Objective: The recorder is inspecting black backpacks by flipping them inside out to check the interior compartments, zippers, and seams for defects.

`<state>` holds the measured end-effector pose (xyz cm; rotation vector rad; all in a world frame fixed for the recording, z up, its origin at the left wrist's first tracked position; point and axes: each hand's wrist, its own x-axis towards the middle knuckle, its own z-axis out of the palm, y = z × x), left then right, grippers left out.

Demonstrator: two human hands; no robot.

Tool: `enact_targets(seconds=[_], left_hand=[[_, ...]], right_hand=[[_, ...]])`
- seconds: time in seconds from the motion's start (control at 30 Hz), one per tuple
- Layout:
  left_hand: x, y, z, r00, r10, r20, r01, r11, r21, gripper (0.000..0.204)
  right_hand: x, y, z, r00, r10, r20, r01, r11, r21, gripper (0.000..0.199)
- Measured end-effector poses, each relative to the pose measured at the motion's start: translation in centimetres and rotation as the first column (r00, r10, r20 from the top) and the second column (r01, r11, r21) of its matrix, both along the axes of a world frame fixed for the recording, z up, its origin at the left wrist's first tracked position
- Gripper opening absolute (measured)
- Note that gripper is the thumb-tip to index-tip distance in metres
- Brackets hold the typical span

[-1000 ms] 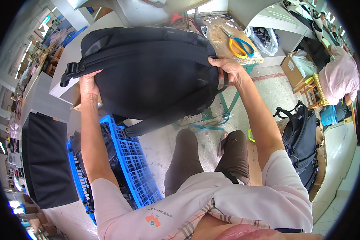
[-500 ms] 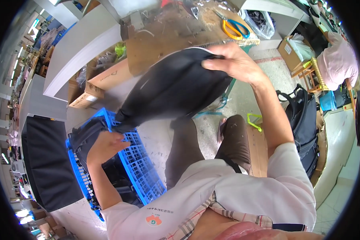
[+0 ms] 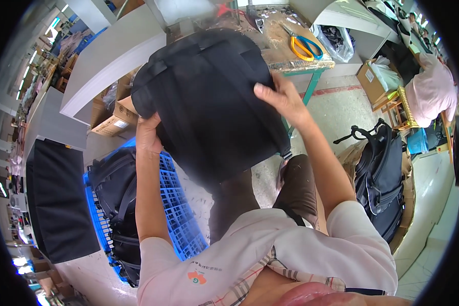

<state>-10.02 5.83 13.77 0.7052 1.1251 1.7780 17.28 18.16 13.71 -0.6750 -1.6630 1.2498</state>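
A black backpack with broad straps across its upper face is raised in front of me, over the near edge of the workbench and above my legs. My left hand grips its left edge, the fingers partly hidden by the fabric. At the right side my right hand holds the bag, with the thumb lying on the near face and the other fingers behind it. Below my left forearm stands a blue plastic crate with more black bags in it.
Scissors with orange and blue handles lie on the workbench. Another black backpack stands in a carton at the right. A cardboard box sits under the left shelf, and black padded material leans at far left. Farther right is a person in pink.
The backpack has turned its broad strapped face up and come higher over the bench. My left hand has moved up from the crate to its left edge; my right hand has shifted slightly downward.
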Motion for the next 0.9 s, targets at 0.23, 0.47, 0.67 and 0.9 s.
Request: enact_targets(seconds=[0.23, 0.47, 0.67, 0.9], left_hand=[[-1.8, 4.4, -0.8, 1.0, 0.016, -0.015, -0.018, 0.989, -0.147, 0.038], [-2.3, 8.0, 0.5, 0.997, -0.07, 0.041, 0.077, 0.976, -0.204, 0.04], [-2.7, 9.5, 0.6, 0.997, -0.077, -0.007, 0.074, 0.978, -0.196, 0.031], [-1.1, 3.5, 2.3, 0.959, -0.173, -0.226, 0.128, 0.971, -0.201, 0.044]], right_hand=[[-0.6, 1.4, -0.8, 0.999, -0.025, -0.04, 0.012, 0.954, -0.298, 0.036], [-1.6, 5.0, -0.8, 0.986, -0.163, 0.023, 0.165, 0.977, -0.138, 0.039], [-1.5, 5.1, -1.4, 0.967, -0.251, 0.044, 0.252, 0.968, -0.015, 0.039], [0.2, 1.6, -2.4, 0.989, -0.139, -0.038, 0.118, 0.933, -0.341, 0.04]])
